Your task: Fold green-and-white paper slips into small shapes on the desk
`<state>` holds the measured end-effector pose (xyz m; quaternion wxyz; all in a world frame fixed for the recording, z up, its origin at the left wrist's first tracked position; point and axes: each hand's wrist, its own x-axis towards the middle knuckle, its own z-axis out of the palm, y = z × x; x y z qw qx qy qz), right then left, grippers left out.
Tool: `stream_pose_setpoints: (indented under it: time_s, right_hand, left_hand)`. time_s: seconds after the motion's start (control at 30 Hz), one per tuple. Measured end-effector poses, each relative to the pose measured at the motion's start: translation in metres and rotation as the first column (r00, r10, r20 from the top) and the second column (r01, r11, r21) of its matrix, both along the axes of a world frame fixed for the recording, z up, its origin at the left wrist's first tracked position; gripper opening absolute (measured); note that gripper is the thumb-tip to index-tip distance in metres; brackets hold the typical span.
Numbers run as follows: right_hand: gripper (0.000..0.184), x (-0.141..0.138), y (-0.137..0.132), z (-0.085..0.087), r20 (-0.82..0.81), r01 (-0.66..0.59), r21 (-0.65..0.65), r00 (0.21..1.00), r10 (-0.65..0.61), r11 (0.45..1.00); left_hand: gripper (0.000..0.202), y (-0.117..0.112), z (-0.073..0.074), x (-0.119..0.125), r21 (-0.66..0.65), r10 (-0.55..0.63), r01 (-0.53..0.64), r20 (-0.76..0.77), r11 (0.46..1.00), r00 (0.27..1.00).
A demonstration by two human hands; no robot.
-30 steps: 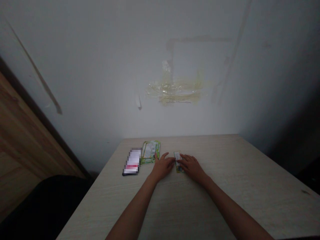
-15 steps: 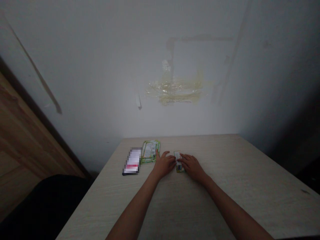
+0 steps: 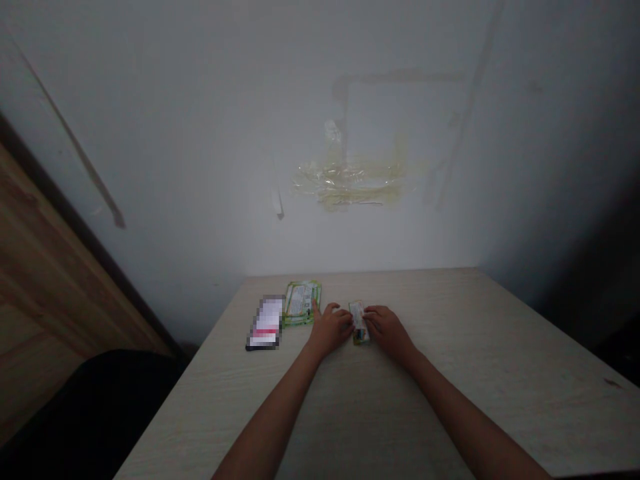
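Note:
A small folded packet [image 3: 359, 320], white and green with printing, lies on the table between my hands. My left hand [image 3: 331, 330] rests at its left side, fingertips bent onto that edge, with the thumb side reaching to the edge of a stack of green-and-white printed packets [image 3: 301, 300]. From the other side, my right hand [image 3: 391, 331] holds the right edge of the folded packet with fingers bent and close together. Parts of the fingertips on both hands are too small to make out.
A phone [image 3: 267, 323] with a blurred-out screen lies left of the stack. The pale wooden table [image 3: 480, 373] ends at a grey wall [image 3: 200, 133] with clear tape [image 3: 350, 180] on it. A dark rounded object [image 3: 100, 407] stands beside the table's left edge.
My right hand's fingers have drawn back a little to the right, from the packet's face to its edge. More of the packet's surface shows. My left hand has hardly moved.

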<state>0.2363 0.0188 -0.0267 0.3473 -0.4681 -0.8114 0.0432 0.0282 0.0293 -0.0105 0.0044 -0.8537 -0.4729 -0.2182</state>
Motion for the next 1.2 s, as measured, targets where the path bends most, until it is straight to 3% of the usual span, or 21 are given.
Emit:
stream_pose_setpoints:
  time_s: [0.23,0.53,0.87,1.2]
  right_hand:
    - [0.026,-0.0006,-0.001,0.002,0.054,-0.042,-0.003,0.998,0.043,0.999]
    - [0.028,-0.0018,-0.0033,0.005,-0.034,0.055,-0.15,0.998,-0.06,0.987]
    - [0.019,0.0035,0.0007,-0.0034,-0.225,0.014,-0.246,0.972,-0.071,0.969]
    - [0.014,0.0019,-0.0027,0.0004,-0.22,0.051,-0.23,0.97,-0.103,0.972]
  left_hand:
    - [0.014,0.0002,-0.0013,-0.0005,0.001,-0.007,0.007,0.019,1.0,1.0]
    - [0.016,0.0004,-0.0041,0.0007,-0.002,0.012,-0.012,0.037,1.0,0.999]
    - [0.021,0.0022,-0.0051,0.0027,-0.071,0.025,-0.022,0.032,0.997,0.999]
    - [0.021,0.0079,-0.0038,0.0032,-0.055,-0.001,0.001,0.01,0.998,1.0]
